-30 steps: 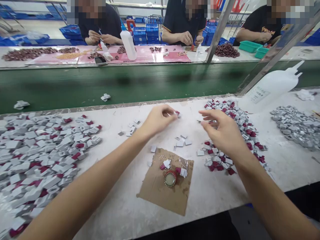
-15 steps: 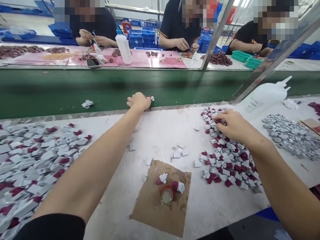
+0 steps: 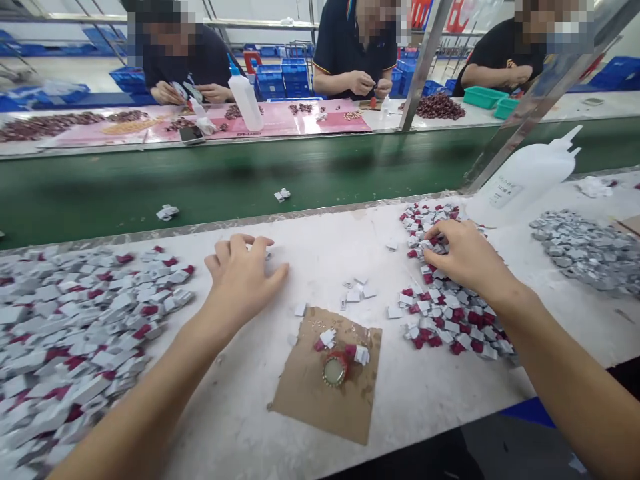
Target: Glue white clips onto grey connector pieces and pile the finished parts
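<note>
My left hand (image 3: 245, 283) hovers over the white tabletop with its fingers spread and nothing visible in them. A small grey piece shows partly behind its fingertips. On the right, my right hand (image 3: 465, 257) rests at a heap of small grey-and-maroon plastic pieces (image 3: 465, 317), its thumb and forefinger apart. Between and below the hands lies a brown cardboard square (image 3: 320, 400). It carries a red-rimmed bottle cap (image 3: 335, 370) and two grey-and-maroon pieces, one of them a maroon-ended piece (image 3: 358, 354) touching the cap.
A larger heap of grey-and-maroon pieces (image 3: 90, 320) covers the left. Loose grey pieces (image 3: 356, 291) lie mid-table. A green conveyor belt (image 3: 330, 173) carries a grey piece (image 3: 283, 195). A white bottle (image 3: 525, 180) stands by a metal post. Several people work across the belt.
My left hand has drawn back from the belt toward me and opened, leaving a grey piece on the belt. My right hand stays at the heap, barely shifted.
</note>
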Motion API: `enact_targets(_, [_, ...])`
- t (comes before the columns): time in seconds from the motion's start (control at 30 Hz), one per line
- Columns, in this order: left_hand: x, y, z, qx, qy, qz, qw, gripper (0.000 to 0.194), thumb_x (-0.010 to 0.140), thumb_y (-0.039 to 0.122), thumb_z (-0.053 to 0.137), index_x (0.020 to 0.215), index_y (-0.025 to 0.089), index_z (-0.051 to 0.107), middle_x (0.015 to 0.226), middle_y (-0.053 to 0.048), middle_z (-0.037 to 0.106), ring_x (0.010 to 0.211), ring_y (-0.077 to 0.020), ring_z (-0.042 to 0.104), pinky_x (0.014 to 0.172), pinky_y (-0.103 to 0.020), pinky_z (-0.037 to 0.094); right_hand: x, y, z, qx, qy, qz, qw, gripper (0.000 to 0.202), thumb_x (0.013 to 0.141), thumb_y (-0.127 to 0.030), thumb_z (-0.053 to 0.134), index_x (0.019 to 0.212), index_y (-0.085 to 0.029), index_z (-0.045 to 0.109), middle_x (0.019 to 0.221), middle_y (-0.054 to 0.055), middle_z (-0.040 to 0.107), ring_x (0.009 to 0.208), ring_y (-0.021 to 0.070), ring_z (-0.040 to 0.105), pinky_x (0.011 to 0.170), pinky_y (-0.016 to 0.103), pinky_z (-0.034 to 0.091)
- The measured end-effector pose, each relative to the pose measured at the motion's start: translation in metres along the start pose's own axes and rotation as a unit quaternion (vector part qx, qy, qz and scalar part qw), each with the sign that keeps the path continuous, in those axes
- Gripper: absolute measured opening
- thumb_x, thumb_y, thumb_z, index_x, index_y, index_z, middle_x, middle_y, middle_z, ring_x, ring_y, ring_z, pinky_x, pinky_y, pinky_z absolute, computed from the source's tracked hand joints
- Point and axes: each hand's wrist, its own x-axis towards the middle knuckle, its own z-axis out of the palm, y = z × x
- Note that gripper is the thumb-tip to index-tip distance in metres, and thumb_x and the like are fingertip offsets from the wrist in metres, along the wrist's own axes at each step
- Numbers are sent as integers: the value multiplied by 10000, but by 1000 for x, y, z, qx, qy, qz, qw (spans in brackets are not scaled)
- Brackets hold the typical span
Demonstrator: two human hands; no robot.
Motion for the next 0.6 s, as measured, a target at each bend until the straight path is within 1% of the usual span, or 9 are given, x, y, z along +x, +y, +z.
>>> enact_targets(0.1, [-19, -5, -2, 12, -16, -20, 1000, 525, 969, 458, 618, 1387, 158, 718, 1469, -282, 614, 1422, -538, 505, 1170, -665, 435, -4, -8, 1, 19, 24, 6, 1000, 102, 913, -335, 687, 970, -257, 722, 977, 142, 795, 1037, 403, 694, 831, 489, 544])
enact_targets(0.17, [-27, -7, -2, 7, -11, -28, 1000, 517, 985, 435, 609, 1411, 161, 711, 1466, -264, 626, 1426, -526, 501, 1181, -654, 431, -9, -14, -2, 46, 63, 18, 997, 193, 931, -351, 691, 1072, -241, 763, 1026, 151, 803, 1024, 393, 710, 850, 499, 551])
enact_targets(0.23, [-35, -8, -2, -3, 2, -30, 1000, 464, 1002, 407, 607, 1388, 175, 718, 1444, -242, 643, 1413, -510, 508, 1180, -640, 434, -17, -23, -7, 93, 99, 33, 990, 302, 962, -375, 689, 1204, -231, 797, 1098, 148, 810, 948, 351, 727, 862, 495, 564])
enact_targets(0.27, [-39, -9, -2, -8, 10, -29, 999, 425, 1007, 394, 612, 1356, 182, 728, 1425, -233, 650, 1403, -502, 514, 1176, -634, 437, -23, -28, -11, 123, 104, 40, 986, 323, 980, -397, 690, 1232, -235, 810, 1101, 142, 812, 897, 328, 729, 847, 485, 570])
enact_targets(0.3, [-43, -10, -1, -12, 17, -28, 999, 384, 1010, 383, 622, 1318, 186, 737, 1403, -227, 656, 1392, -496, 520, 1170, -629, 440, -29, -34, -13, 155, 95, 47, 982, 322, 997, -431, 696, 1227, -246, 825, 1078, 133, 817, 854, 312, 727, 819, 472, 574])
enact_targets(0.37, [-53, -12, -1, -17, 30, -20, 999, 304, 1010, 359, 644, 1232, 183, 753, 1362, -225, 663, 1371, -490, 527, 1154, -628, 445, -45, -46, -16, 217, 57, 56, 973, 318, 999, -535, 744, 1139, -269, 847, 990, 114, 822, 810, 306, 732, 742, 442, 574])
enact_targets(0.47, [-71, -14, 1, -13, 47, 1, 999, 188, 1031, 300, 610, 1064, 198, 765, 1299, -220, 684, 1315, -477, 555, 1102, -620, 465, -72, -64, -14, 294, -6, 54, 954, 388, 938, -654, 838, 1052, -284, 843, 927, 96, 822, 830, 322, 762, 703, 424, 594])
enact_targets(0.53, [-82, -14, 2, -19, 49, 14, 999, 208, 1051, 274, 564, 987, 221, 754, 1245, -198, 713, 1261, -457, 584, 1068, -607, 479, -90, -77, -8, 350, -43, 53, 934, 408, 911, -670, 877, 1035, -282, 841, 967, 98, 836, 880, 329, 785, 738, 427, 631])
enact_targets(0.6, [-88, -13, 2, -33, 48, 19, 998, 207, 1052, 281, 559, 1054, 234, 761, 1224, -178, 736, 1240, -446, 599, 1057, -598, 490, -105, -88, -2, 423, -87, 65, 899, 416, 904, -666, 898, 1035, -276, 836, 1061, 106, 855, 953, 337, 813, 771, 418, 666])
